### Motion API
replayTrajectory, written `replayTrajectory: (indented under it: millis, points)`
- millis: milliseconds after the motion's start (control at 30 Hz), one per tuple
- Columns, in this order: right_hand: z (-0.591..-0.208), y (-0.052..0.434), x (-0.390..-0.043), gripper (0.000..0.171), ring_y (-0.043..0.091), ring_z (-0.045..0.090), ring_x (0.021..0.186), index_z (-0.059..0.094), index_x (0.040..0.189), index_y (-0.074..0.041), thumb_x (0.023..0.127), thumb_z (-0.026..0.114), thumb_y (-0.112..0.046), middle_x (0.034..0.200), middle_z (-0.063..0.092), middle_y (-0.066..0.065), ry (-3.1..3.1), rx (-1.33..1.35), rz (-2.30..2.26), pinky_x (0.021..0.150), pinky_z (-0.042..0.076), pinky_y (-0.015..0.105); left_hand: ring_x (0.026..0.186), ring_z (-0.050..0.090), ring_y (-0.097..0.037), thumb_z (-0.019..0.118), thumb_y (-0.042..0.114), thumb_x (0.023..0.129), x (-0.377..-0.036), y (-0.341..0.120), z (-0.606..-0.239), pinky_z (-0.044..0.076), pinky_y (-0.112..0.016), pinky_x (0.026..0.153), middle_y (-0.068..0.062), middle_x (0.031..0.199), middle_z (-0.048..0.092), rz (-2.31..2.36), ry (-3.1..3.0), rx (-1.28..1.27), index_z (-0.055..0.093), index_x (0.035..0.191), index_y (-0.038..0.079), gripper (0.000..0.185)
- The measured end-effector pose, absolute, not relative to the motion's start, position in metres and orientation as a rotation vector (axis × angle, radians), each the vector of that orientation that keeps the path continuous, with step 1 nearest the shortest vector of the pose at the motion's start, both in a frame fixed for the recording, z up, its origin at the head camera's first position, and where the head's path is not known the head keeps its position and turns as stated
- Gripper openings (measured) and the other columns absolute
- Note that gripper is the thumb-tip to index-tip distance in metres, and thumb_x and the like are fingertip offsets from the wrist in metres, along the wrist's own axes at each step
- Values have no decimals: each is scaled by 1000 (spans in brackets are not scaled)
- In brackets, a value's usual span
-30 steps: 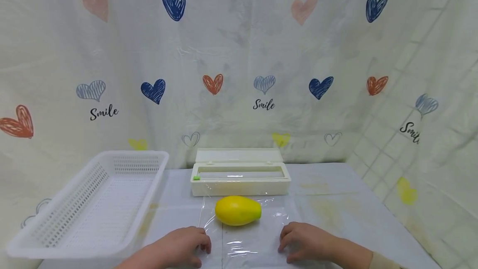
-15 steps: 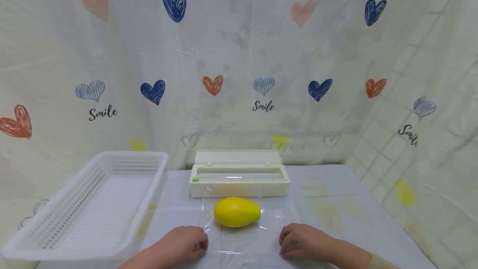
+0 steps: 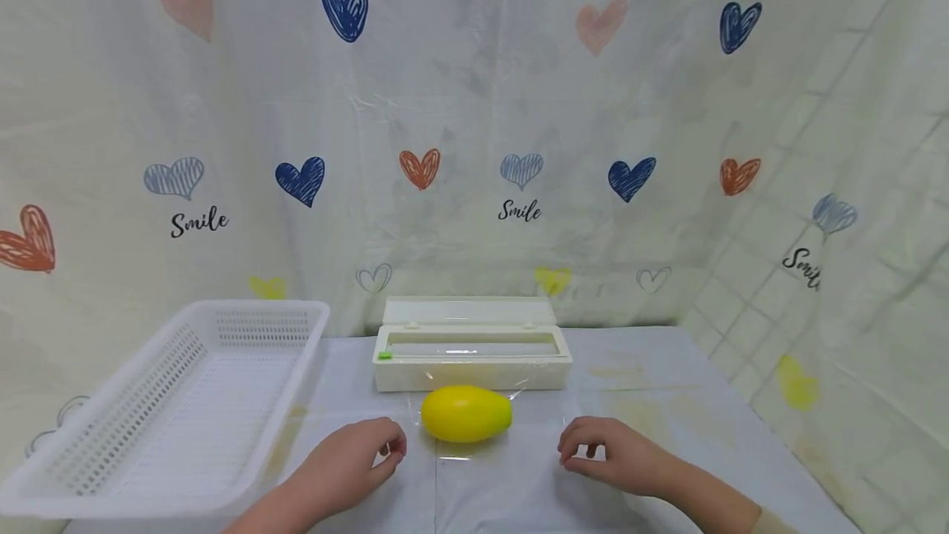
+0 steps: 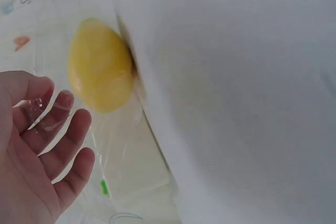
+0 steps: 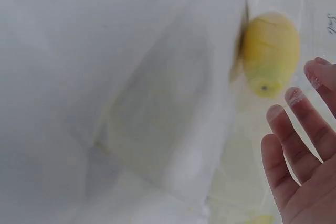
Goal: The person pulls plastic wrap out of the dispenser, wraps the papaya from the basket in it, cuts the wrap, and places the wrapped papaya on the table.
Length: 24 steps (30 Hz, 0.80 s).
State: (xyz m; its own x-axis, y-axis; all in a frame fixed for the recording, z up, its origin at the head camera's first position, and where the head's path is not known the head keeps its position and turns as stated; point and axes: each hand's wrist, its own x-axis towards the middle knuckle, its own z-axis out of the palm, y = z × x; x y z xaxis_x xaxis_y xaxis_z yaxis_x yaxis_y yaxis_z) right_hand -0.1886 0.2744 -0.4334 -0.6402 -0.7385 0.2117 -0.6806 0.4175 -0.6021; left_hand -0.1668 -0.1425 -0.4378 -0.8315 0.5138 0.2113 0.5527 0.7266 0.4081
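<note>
Clear cling film (image 3: pixel 454 458) runs forward from a white dispenser box (image 3: pixel 474 376). On the film, just in front of the box, lies a smooth yellow fruit (image 3: pixel 465 414), perhaps a papaya or mango, greenish at its right end. My left hand (image 3: pixel 352 461) is raised at the fruit's left, pinching the film between thumb and finger; in the left wrist view, film clings to those fingertips (image 4: pixel 63 100). Across from it my right hand (image 3: pixel 619 453) pinches the film's other side, with a crinkle at the thumb tip in the right wrist view. The film's lifted edge is hard to see.
A white perforated plastic basket (image 3: pixel 148 508) stands at the left. The box's lid (image 3: pixel 470 309) leans back open, with a green slider (image 3: pixel 385 355) on its left front. Behind hangs a heart-printed curtain (image 3: pixel 445 64). The pale table (image 3: pixel 667 410) has yellowish stains.
Both hands first lay at the film's near edge with looser fingers, then closed on it. Now they have risen and moved forward, lifting the film. The fruit has stayed before the box.
</note>
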Motion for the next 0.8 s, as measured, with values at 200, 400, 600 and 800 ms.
replayTrajectory:
  millis: [200,400,600,800]
  points:
    - [-421,273,-194,6,7,62,88,69,101,-25,96,66,-22,99,69,-4,2663,-1251,-1121,71,54,26,80,55,-4,67,18,92,-175,-135,-427,49,-27,70,23,84,55,-736,-2785,-697,60,87,30,15]
    - [-414,270,-208,8,6,61,88,71,101,-22,98,64,-26,96,69,-7,2792,-997,-1126,76,54,28,79,56,-9,64,21,94,-190,-127,-425,46,-29,67,18,84,58,-850,-2816,-515,62,87,27,10]
    - [-415,265,-224,16,9,62,84,72,101,-17,98,63,-30,94,68,-8,2850,-803,-1157,76,54,29,76,54,-9,63,27,96,-206,-123,-429,46,-31,68,14,84,60,-975,-2842,-433,65,92,18,10]
    - [-421,259,-241,23,24,61,84,70,103,-7,98,63,-28,93,68,7,2823,-615,-1254,71,51,27,78,53,-12,64,23,96,-223,-122,-432,46,-32,69,9,85,61,-1102,-2881,-391,64,94,17,6]
